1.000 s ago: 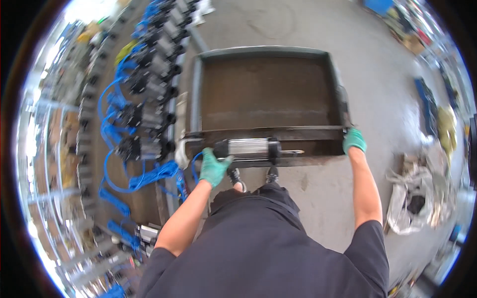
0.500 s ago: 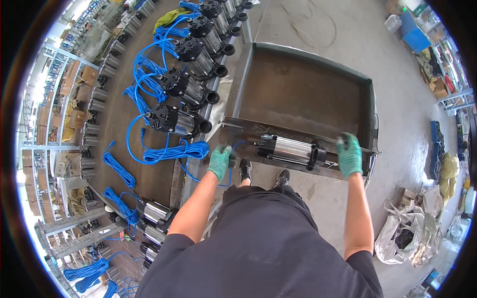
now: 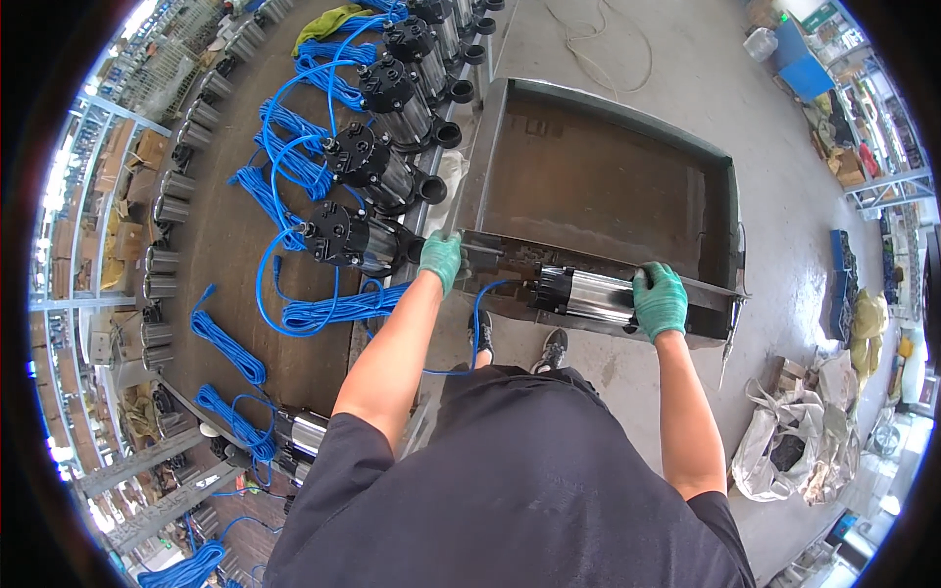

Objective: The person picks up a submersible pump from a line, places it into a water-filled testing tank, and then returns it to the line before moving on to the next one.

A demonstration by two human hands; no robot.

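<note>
A submersible pump (image 3: 588,295) with a steel barrel and black end lies on its side along the near edge of the metal tank. My right hand (image 3: 662,302), in a green glove, is closed over its right end, hiding that end. Blue cable (image 3: 480,312) runs from the pump's left end and loops down near my feet. My left hand (image 3: 441,261), gloved alike, is closed around the left end of a short metal rod (image 3: 484,250) at the tank's near left corner; its fingertips are partly hidden.
The open tank (image 3: 608,186) holds shallow brownish liquid. On the bench (image 3: 225,255) to the left stand several more pumps (image 3: 358,238) with coiled blue cables (image 3: 338,309). White sacks (image 3: 784,441) lie on the floor at right; shelving (image 3: 88,304) stands at far left.
My left hand has moved up to the rod. My right hand has come down and left onto the pump's right end. The view has shifted slightly.
</note>
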